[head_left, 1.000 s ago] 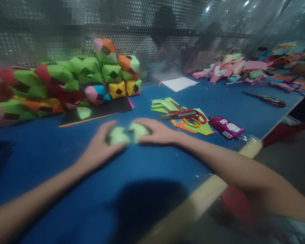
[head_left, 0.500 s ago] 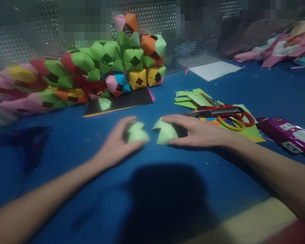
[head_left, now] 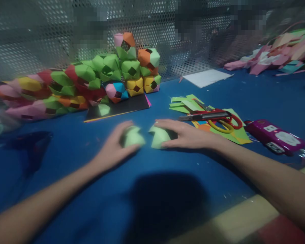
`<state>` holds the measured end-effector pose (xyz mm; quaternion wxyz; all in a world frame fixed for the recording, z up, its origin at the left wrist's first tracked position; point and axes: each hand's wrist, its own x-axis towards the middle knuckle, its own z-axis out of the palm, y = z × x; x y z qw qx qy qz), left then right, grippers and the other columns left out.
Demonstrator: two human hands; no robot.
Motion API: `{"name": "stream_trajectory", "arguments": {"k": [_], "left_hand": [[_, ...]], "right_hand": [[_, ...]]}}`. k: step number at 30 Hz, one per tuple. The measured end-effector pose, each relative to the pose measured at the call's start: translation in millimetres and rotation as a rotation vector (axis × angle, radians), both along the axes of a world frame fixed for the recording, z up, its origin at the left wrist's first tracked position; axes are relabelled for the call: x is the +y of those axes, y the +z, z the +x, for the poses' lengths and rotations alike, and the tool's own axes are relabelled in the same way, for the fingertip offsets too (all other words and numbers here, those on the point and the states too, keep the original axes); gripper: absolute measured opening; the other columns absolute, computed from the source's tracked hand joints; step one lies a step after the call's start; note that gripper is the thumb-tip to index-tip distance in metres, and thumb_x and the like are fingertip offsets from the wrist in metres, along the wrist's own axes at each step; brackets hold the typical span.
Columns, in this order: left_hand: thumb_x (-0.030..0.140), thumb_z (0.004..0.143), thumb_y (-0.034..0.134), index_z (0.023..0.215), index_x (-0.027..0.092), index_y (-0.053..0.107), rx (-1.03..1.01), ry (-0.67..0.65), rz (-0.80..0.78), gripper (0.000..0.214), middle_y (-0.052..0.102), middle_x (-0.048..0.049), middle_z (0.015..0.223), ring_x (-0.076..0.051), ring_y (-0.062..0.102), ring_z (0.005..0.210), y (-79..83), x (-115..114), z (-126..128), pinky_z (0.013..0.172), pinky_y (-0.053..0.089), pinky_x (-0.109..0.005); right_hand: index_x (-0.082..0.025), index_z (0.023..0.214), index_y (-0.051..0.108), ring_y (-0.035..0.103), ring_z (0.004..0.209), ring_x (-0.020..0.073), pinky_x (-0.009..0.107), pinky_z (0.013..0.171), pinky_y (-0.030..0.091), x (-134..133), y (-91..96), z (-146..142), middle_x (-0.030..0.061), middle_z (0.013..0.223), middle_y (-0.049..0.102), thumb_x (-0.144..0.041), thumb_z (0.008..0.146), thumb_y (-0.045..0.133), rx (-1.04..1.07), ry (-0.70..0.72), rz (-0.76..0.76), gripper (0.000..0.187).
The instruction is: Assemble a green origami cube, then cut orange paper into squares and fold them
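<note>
My left hand [head_left: 118,142] curls its thumb and fingers around a pale green folded-paper piece [head_left: 133,137] on the blue table. Facing it, my right hand [head_left: 184,134] grips a second pale green folded-paper piece [head_left: 159,138] between thumb and fingers. A narrow gap separates the two pieces, and their inner sides show pointed edges. Just beyond my right hand lie a utility knife [head_left: 204,117] and scissors with red and yellow handles [head_left: 221,126], on top of cut green and orange paper [head_left: 237,135].
Stacked multicoloured folded-paper balls [head_left: 106,69] line the perforated metal screen [head_left: 165,32]. Dark paper sheets [head_left: 127,107] carry a small pale green piece [head_left: 104,109]. To the right are a purple case [head_left: 276,137], a white sheet [head_left: 207,78] and a paper heap [head_left: 274,56]. A dark, glue-gun-shaped object [head_left: 32,144] lies left.
The camera view has tilted up and turned slightly right, so the background sits lower in the picture. Both hands keep their hold, with the pieces still apart.
</note>
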<state>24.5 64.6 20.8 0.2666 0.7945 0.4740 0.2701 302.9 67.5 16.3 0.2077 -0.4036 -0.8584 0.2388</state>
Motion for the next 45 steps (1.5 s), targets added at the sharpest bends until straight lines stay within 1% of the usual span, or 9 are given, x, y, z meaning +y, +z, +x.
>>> {"name": "stream_trajectory", "arguments": {"k": [6,10,18,22,27,35,39,41,45], "left_hand": [[0.047,0.080,0.065,0.136,0.025,0.045,-0.028,0.010,0.011,0.064,0.045,-0.0124,0.149,-0.032,0.047,0.135,0.4,-1,-1,0.113,0.037,-0.054],[0.048,0.079,0.066,0.135,0.025,0.045,-0.038,0.006,0.029,0.064,0.045,-0.0122,0.148,-0.032,0.046,0.135,-2.5,0,-2,0.113,0.036,-0.055],[0.050,0.080,0.068,0.136,0.027,0.044,-0.039,-0.022,0.041,0.065,0.046,-0.0121,0.147,-0.033,0.047,0.134,-6.6,3,-4,0.113,0.036,-0.056],[0.049,0.080,0.068,0.133,0.026,0.047,-0.024,-0.046,0.080,0.062,0.045,-0.0125,0.148,-0.034,0.045,0.136,-7.6,4,-5,0.114,0.034,-0.058],[0.048,0.082,0.066,0.135,0.025,0.045,-0.006,-0.073,0.101,0.061,0.047,-0.0135,0.146,-0.033,0.044,0.136,-8.8,5,-4,0.115,0.032,-0.058],[0.052,0.078,0.069,0.133,0.026,0.048,-0.072,-0.040,0.129,0.064,0.052,-0.0122,0.139,-0.034,0.050,0.130,-11.2,8,-5,0.113,0.036,-0.057],[0.054,0.078,0.069,0.132,0.025,0.048,-0.068,-0.044,0.131,0.065,0.050,-0.0129,0.141,-0.034,0.049,0.130,-10.1,8,-3,0.112,0.036,-0.057],[0.054,0.077,0.069,0.132,0.025,0.048,-0.068,-0.061,0.127,0.065,0.050,-0.0130,0.142,-0.034,0.049,0.131,-9.7,8,-3,0.112,0.036,-0.057],[0.053,0.077,0.069,0.131,0.026,0.049,-0.058,-0.088,0.115,0.064,0.049,-0.0130,0.144,-0.034,0.046,0.134,-8.6,7,-2,0.113,0.035,-0.058]], "right_hand": [[-0.019,0.142,0.050,0.040,0.141,0.0277,0.048,0.116,0.036,-3,-2.1,-4,0.0141,0.150,0.046,-0.053,0.083,0.067,0.077,-0.009,0.075,0.071],[-0.016,0.142,0.050,0.040,0.141,0.0290,0.050,0.115,0.036,-1,-7.6,-6,0.0169,0.151,0.045,-0.054,0.084,0.066,0.077,-0.009,0.088,0.072],[-0.016,0.143,0.048,0.041,0.141,0.0267,0.048,0.116,0.035,-1,-7.5,-6,0.0166,0.151,0.045,-0.049,0.085,0.067,0.171,-0.049,0.136,0.070],[-0.019,0.145,0.045,0.039,0.142,0.0268,0.050,0.117,0.033,-1,-7.1,-6,0.0156,0.153,0.042,-0.052,0.086,0.065,0.142,-0.040,0.103,0.071],[-0.017,0.150,0.038,0.025,0.148,0.0310,0.053,0.118,0.029,-4,0.2,-6,0.0177,0.161,0.022,-0.059,0.082,0.066,-0.022,-0.054,0.007,0.085],[-0.012,0.150,0.036,0.021,0.149,0.0290,0.048,0.120,0.025,-3,17.0,-5,0.0196,0.161,0.020,-0.054,0.080,0.070,-0.079,-0.033,0.006,0.088],[-0.010,0.147,0.041,0.022,0.149,0.0263,0.045,0.119,0.027,1,16.5,-4,0.0218,0.158,0.028,-0.046,0.083,0.069,-0.075,0.031,-0.029,0.078],[-0.009,0.143,0.046,0.028,0.147,0.0263,0.044,0.118,0.029,1,14.9,-4,0.0228,0.155,0.035,-0.042,0.085,0.068,-0.067,0.043,-0.012,0.070],[-0.014,0.137,0.052,0.040,0.141,0.0264,0.046,0.115,0.035,-4,8.1,-5,0.0204,0.148,0.046,-0.042,0.085,0.068,-0.001,0.034,0.049,0.061]]}}
